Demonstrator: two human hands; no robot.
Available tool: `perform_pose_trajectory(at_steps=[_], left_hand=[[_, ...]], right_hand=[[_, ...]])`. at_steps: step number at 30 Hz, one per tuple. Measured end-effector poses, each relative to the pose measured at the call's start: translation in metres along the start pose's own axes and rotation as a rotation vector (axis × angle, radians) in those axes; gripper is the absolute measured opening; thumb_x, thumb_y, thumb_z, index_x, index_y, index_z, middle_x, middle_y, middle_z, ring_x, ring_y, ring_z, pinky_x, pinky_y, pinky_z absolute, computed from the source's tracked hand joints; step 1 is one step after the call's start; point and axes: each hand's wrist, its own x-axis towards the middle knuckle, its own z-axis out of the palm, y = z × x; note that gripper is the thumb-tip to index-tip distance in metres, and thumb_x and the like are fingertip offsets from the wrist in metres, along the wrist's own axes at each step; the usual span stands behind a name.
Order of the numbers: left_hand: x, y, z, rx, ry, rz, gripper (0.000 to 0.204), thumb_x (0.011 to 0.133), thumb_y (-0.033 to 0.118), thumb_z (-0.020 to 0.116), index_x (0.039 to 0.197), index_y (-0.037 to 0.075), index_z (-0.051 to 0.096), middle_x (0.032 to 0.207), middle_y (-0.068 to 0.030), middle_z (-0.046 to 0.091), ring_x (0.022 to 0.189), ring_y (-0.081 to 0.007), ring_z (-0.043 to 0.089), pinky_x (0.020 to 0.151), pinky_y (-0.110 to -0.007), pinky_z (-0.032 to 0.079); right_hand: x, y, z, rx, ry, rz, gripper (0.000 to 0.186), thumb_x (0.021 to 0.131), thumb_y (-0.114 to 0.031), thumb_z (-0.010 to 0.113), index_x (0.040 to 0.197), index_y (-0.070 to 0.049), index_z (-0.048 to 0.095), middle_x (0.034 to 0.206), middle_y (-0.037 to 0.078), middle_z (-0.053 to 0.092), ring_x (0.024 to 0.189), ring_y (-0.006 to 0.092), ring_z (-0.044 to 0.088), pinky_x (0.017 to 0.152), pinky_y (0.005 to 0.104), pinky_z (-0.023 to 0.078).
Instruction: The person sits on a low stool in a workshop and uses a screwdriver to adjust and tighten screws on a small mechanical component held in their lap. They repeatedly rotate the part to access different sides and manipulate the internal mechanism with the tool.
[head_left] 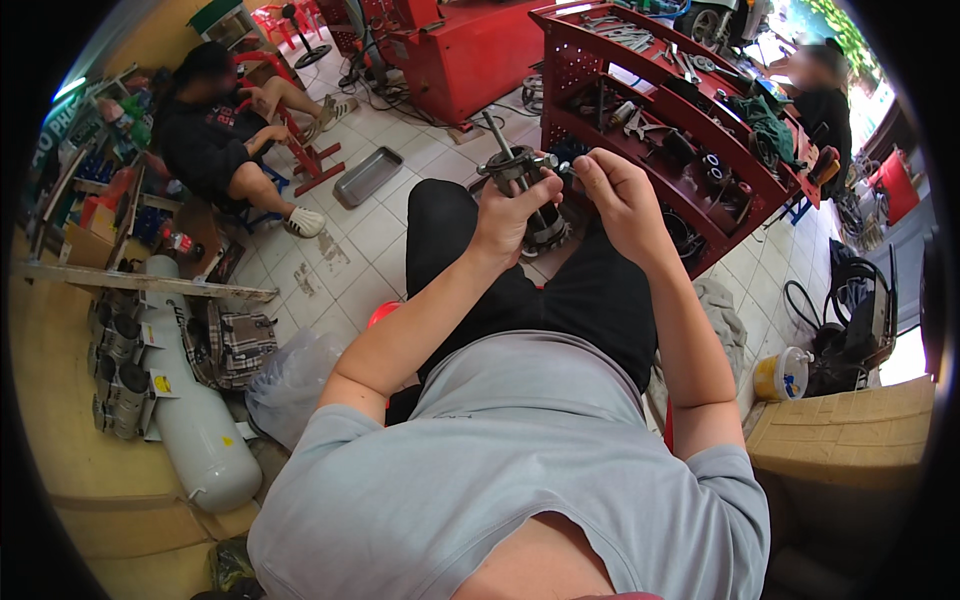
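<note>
Between my knees my left hand [508, 214] is closed round a dark metal puller-like tool [512, 172]. A long bright rod [495, 134] sticks up out of its top. Lower down, a dark round metal part [546, 232] shows beneath my left fingers; where it joins the tool is partly hidden. Just to the right, my right hand [625, 202] is raised with its fingers pinched together. A small shiny metal piece [566, 168] shows at its fingertips, close beside the bolt head [549, 160] on the tool's right side. Its exact kind is too small to tell.
A red tool cart [570, 130] with wrenches and loose parts stands ahead right. On the tiles ahead left lies a grey metal tray [368, 178]. One person [215, 150] sits far left, another [825, 110] is far right. A cardboard box [840, 432] is beside me.
</note>
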Motion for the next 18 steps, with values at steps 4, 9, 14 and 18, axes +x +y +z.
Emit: perform_pose_trajectory(at_steps=[4, 9, 14, 18], left_hand=[[-0.002, 0.005, 0.004, -0.031, 0.009, 0.099, 0.033, 0.081, 0.005, 0.074, 0.109, 0.004, 0.056, 0.087, -0.0021, 0.064, 0.077, -0.0113, 0.062, 0.072, -0.025, 0.050], [0.001, 0.004, 0.001, 0.036, 0.043, 0.081, 0.030, 0.081, 0.003, 0.072, 0.107, 0.004, 0.057, 0.085, -0.0016, 0.063, 0.076, -0.0110, 0.062, 0.070, -0.025, 0.051], [0.001, 0.013, 0.003, -0.082, 0.071, 0.045, 0.024, 0.085, 0.006, 0.069, 0.106, 0.007, 0.056, 0.088, -0.0031, 0.062, 0.077, -0.0140, 0.063, 0.069, -0.028, 0.052], [0.001, 0.017, 0.002, -0.014, 0.053, 0.080, 0.024, 0.085, 0.006, 0.068, 0.106, 0.007, 0.057, 0.089, -0.0034, 0.063, 0.077, -0.0144, 0.064, 0.068, -0.029, 0.053]], right_hand=[[-0.001, -0.006, 0.003, -0.127, -0.020, 0.000, 0.028, 0.098, -0.021, 0.052, 0.085, 0.002, 0.055, 0.063, 0.002, 0.046, 0.062, 0.0056, 0.036, 0.053, 0.0257, 0.035], [-0.001, -0.006, 0.005, 0.192, -0.025, -0.027, 0.027, 0.099, -0.020, 0.051, 0.082, 0.000, 0.056, 0.066, -0.006, 0.045, 0.063, 0.0025, 0.038, 0.055, 0.0222, 0.032], [0.002, 0.004, 0.000, -0.016, -0.032, 0.002, 0.027, 0.099, -0.020, 0.051, 0.084, 0.001, 0.056, 0.070, -0.003, 0.049, 0.068, 0.0034, 0.042, 0.058, 0.0229, 0.036], [0.001, 0.001, 0.005, -0.120, -0.044, 0.008, 0.026, 0.099, -0.019, 0.052, 0.084, 0.002, 0.056, 0.069, -0.003, 0.048, 0.067, 0.0038, 0.040, 0.059, 0.0224, 0.036]])
